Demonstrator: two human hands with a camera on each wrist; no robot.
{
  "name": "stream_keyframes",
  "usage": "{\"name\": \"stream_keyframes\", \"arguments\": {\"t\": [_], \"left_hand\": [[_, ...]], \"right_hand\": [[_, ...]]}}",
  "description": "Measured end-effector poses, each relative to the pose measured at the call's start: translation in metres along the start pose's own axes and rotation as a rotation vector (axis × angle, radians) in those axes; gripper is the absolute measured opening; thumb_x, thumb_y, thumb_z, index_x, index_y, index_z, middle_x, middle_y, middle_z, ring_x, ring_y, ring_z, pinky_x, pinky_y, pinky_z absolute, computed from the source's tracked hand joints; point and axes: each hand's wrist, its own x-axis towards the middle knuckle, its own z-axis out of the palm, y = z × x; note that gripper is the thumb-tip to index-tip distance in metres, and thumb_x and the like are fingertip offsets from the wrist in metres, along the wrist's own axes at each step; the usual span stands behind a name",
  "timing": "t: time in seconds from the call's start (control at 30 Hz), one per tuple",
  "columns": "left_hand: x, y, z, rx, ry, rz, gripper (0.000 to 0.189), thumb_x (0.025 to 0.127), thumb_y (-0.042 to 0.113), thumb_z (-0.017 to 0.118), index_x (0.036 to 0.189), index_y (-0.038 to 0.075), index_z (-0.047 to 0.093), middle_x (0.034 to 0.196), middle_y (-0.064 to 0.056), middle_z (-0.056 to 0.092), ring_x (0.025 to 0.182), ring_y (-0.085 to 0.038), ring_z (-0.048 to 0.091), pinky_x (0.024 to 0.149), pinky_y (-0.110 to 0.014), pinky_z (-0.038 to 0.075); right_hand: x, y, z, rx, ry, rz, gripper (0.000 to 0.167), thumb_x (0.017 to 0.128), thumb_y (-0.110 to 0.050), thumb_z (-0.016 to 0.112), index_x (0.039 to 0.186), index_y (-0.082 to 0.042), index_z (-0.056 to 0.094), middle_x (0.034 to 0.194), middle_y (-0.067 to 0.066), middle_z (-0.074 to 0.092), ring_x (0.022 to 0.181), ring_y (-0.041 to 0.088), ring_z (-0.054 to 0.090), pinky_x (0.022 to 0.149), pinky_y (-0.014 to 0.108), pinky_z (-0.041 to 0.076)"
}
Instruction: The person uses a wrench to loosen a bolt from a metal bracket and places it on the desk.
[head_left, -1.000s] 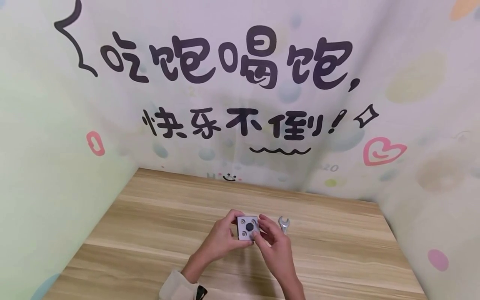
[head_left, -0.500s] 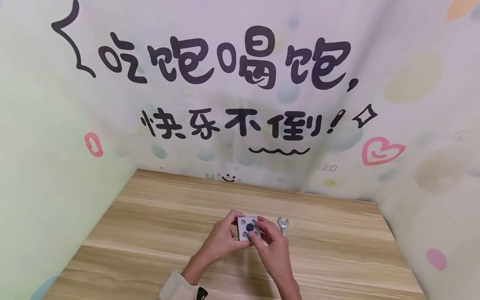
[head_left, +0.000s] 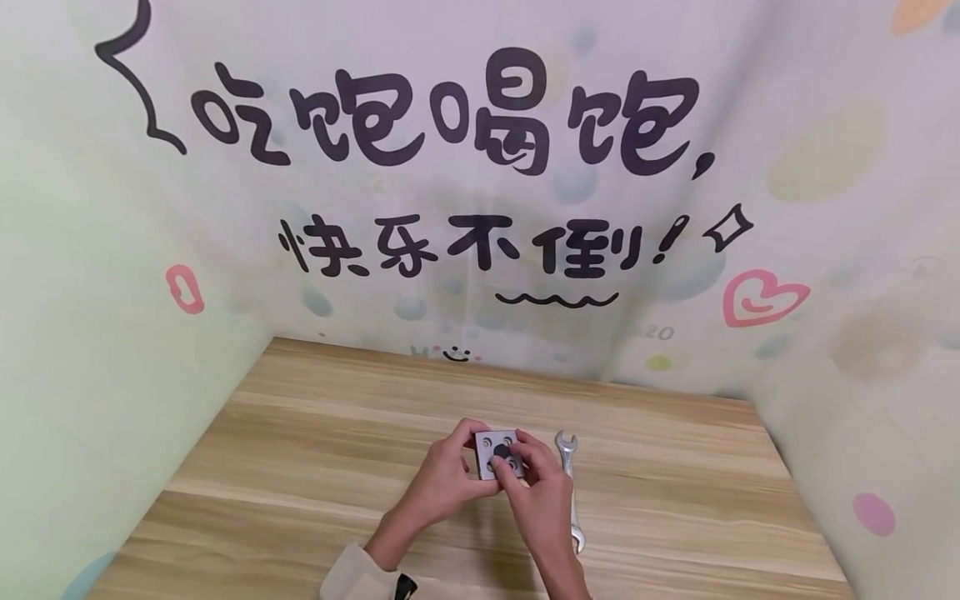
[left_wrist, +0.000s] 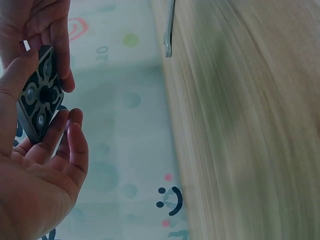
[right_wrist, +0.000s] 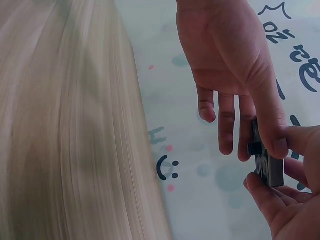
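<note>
“Head view: above a wooden table point(head_left: 300, 467), the left hand point(head_left: 442, 475) grips a square plate point(head_left: 484, 455) by its left side, while the right hand point(head_left: 542, 504) pinches the dark bolt point(head_left: 502, 451) at the plate's middle between thumb and index finger. A wrench point(head_left: 567, 450) lies just to the right of that hand.”

“How is such a pinch best worked?”

“The grip suggests turning by finger. The left hand does best to hold the plate firm, the right to turn the bolt squarely in short, light strokes; a tilted bolt may bind. Which way it turns, the frame cannot say.”

“And the left wrist view?”

“The left hand's thumb and fingers brace the plate as the right hand reaches in from the top of the frame. A dark knob point(left_wrist: 48, 94) stands out from the plate's face, perhaps the bolt's other end. Fingers are better clear of it, lest they drag.”

“Right wrist view?”

“The plate appears nearly edge-on, off the table, the right thumb laid over it, the left hand holding from the lower right. Other right fingers extend nearly straight. Whether one touches the knob is impossible to tell; if so, easing it away should free the turn.”
</note>
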Motion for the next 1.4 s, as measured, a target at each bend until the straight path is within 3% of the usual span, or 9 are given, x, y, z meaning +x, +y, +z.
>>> {"name": "stream_keyframes", "arguments": {"t": [0.57, 0.9, 1.4], "left_hand": [[-0.0006, -0.0003, 0.0009, -0.003, -0.001, -0.012, 0.060, 0.074, 0.023, 0.087, 0.123, 0.016, 0.054, 0.104, -0.002, 0.067, 0.065, -0.012, 0.054, 0.056, -0.022, 0.046], [-0.0003, 0.0003, -0.0006, -0.001, 0.000, -0.015, 0.060, 0.073, 0.023, 0.087, 0.122, 0.016, 0.054, 0.105, -0.002, 0.067, 0.061, -0.005, 0.050, 0.055, -0.022, 0.045], [0.0013, 0.0004, -0.0014, -0.021, -0.011, -0.012, 0.058, 0.075, 0.024, 0.087, 0.122, 0.016, 0.054, 0.104, 0.000, 0.066, 0.075, -0.023, 0.058, 0.059, -0.022, 0.046]], "right_hand": [[0.0023, -0.0026, 0.0013, -0.081, 0.020, -0.061, 0.016, 0.081, 0.001, 0.078, 0.096, 0.001, 0.073, 0.118, 0.016, 0.068, 0.099, 0.029, 0.071, 0.076, 0.029, 0.058], [0.0033, -0.0043, 0.0003, -0.081, -0.002, -0.056, 0.016, 0.082, 0.001, 0.078, 0.097, 0.001, 0.073, 0.119, 0.016, 0.067, 0.101, 0.030, 0.070, 0.077, 0.031, 0.057], [0.0053, -0.0041, -0.0033, -0.074, -0.038, -0.079, 0.021, 0.083, 0.003, 0.076, 0.103, 0.003, 0.074, 0.121, 0.018, 0.066, 0.103, 0.032, 0.069, 0.077, 0.031, 0.057]]}}
